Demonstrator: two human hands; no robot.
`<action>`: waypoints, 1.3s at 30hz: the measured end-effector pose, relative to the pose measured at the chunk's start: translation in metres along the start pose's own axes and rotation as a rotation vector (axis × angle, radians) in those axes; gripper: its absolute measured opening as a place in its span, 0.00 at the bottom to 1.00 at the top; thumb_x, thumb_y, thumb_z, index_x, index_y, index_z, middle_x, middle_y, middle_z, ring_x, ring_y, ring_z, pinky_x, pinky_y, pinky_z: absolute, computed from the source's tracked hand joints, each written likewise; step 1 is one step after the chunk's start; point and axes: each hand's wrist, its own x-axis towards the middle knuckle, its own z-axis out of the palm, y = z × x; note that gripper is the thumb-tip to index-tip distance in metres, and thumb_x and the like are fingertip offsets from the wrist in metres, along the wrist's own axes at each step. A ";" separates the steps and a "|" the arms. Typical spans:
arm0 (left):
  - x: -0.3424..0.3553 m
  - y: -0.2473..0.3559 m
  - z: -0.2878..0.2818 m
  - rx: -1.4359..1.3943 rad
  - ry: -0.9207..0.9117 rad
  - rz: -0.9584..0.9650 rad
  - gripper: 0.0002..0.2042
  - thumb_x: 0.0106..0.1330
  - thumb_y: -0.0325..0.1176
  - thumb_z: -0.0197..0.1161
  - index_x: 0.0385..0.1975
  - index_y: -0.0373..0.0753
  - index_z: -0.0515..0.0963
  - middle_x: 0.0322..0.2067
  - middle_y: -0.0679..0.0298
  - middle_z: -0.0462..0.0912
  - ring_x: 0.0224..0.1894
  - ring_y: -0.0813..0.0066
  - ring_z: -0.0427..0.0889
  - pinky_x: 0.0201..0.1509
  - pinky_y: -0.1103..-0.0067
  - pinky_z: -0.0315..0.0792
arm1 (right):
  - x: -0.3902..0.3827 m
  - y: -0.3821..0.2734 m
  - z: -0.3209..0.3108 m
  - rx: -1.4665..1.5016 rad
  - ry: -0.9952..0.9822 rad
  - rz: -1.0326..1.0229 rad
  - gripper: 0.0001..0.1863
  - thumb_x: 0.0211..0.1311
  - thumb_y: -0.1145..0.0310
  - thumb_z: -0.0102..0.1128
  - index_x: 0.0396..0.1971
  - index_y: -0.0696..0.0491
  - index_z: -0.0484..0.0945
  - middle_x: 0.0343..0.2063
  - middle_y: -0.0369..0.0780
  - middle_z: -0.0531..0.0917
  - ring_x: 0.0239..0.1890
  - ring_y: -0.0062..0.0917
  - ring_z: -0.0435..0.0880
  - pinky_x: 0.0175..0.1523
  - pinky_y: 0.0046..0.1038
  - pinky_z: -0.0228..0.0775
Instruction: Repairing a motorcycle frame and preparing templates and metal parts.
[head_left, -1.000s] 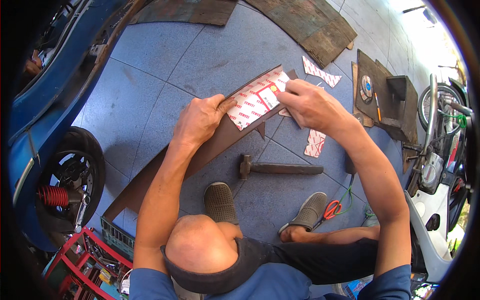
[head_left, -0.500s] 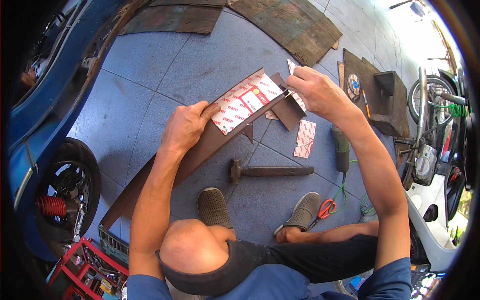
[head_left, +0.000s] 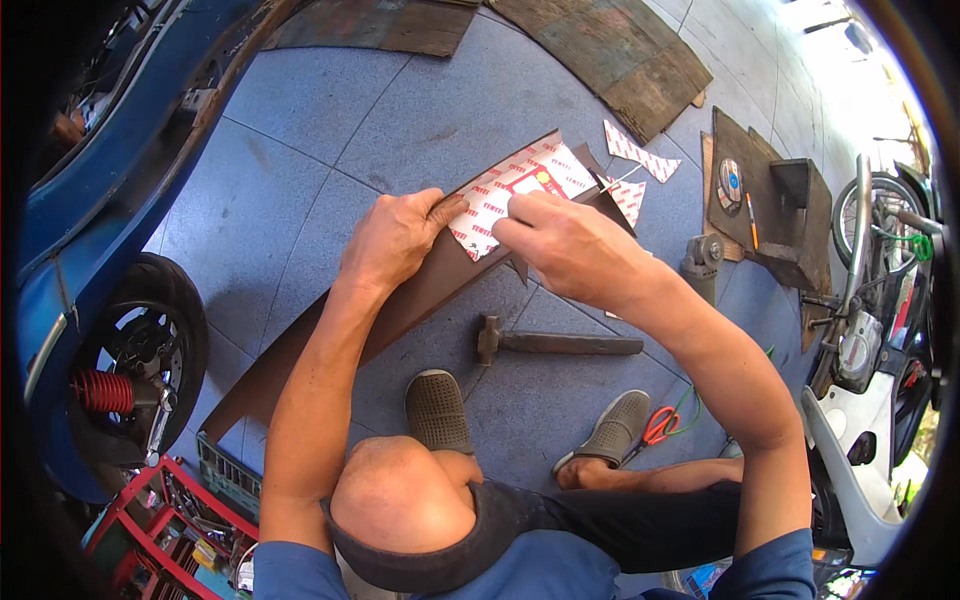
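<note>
A long brown metal channel (head_left: pixel 440 288) slants up from the lower left, across in front of me. Inside its far end lies a white card (head_left: pixel 484 206) with red print. My left hand (head_left: pixel 392 240) is closed around the channel's left edge, its thumb pressing on the card's corner. Over the card's right side, my right hand (head_left: pixel 570 240) has its fingers curled together; whatever they pinch is hidden. A thin pale rod (head_left: pixel 622 178) sticks out past the channel's end. Beside that end are cut card pieces (head_left: pixel 640 155) with the same red print.
A hammer (head_left: pixel 570 343) lies below the channel. To the right are an angle grinder (head_left: pixel 702 258), orange-handled scissors (head_left: pixel 660 425), a cutting disc (head_left: pixel 730 182) and a motorcycle (head_left: pixel 855 340). Wooden boards (head_left: pixel 610 60) lie beyond. A wheel (head_left: pixel 140 350) and red rack (head_left: pixel 150 535) stand left.
My right hand has moved from the channel's end back over the card, uncovering a cut piece. Its forearm now hides most of another piece. My left hand keeps its hold; the whole view has shifted.
</note>
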 end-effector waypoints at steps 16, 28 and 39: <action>0.005 0.000 -0.004 0.008 -0.041 -0.025 0.20 0.73 0.48 0.59 0.32 0.34 0.80 0.21 0.45 0.76 0.19 0.56 0.70 0.26 0.66 0.66 | 0.009 -0.002 0.005 0.038 -0.042 -0.013 0.07 0.57 0.76 0.56 0.36 0.58 0.77 0.35 0.46 0.77 0.42 0.40 0.83 0.48 0.39 0.77; 0.004 0.004 -0.006 0.016 -0.089 -0.046 0.21 0.73 0.50 0.59 0.32 0.34 0.81 0.18 0.48 0.77 0.18 0.65 0.71 0.26 0.67 0.65 | -0.013 0.033 -0.014 -0.039 -0.097 0.084 0.08 0.55 0.78 0.56 0.36 0.58 0.76 0.37 0.47 0.77 0.45 0.42 0.83 0.49 0.40 0.78; 0.004 0.001 -0.006 0.026 -0.058 -0.004 0.23 0.72 0.53 0.58 0.32 0.36 0.83 0.20 0.47 0.79 0.21 0.55 0.80 0.28 0.65 0.70 | -0.051 0.092 -0.052 -0.192 -0.099 0.135 0.08 0.54 0.77 0.57 0.36 0.56 0.75 0.34 0.45 0.77 0.42 0.40 0.81 0.46 0.36 0.77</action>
